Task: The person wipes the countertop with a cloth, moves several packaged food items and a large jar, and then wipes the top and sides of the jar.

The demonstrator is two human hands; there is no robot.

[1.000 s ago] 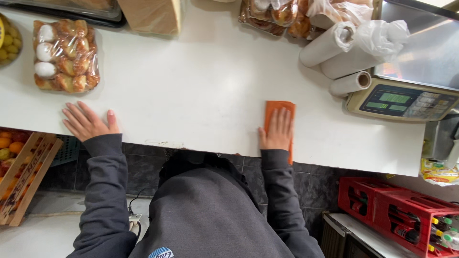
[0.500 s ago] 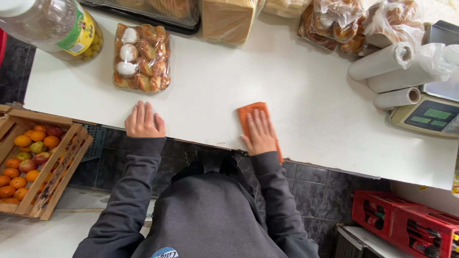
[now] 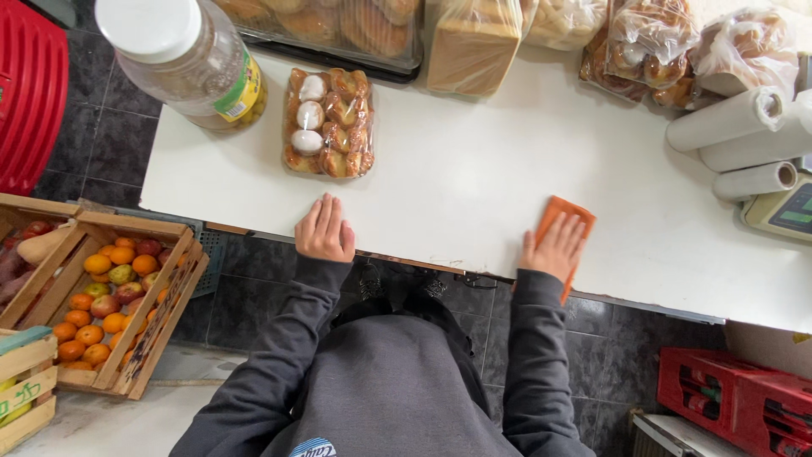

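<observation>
**Cloth at the tabletop's edge**

The orange cloth (image 3: 568,222) lies on the white tabletop (image 3: 457,182), close to its near edge and partly overhanging it. A stroke toward that edge could likely drag it off onto the floor. The right hand (image 3: 556,245) lies flat on the cloth, fingers spread, pressing rather than gripping. The left hand (image 3: 324,230) rests open and empty on the tabletop, well left of the cloth, just below the bagged pastries (image 3: 328,123).
</observation>
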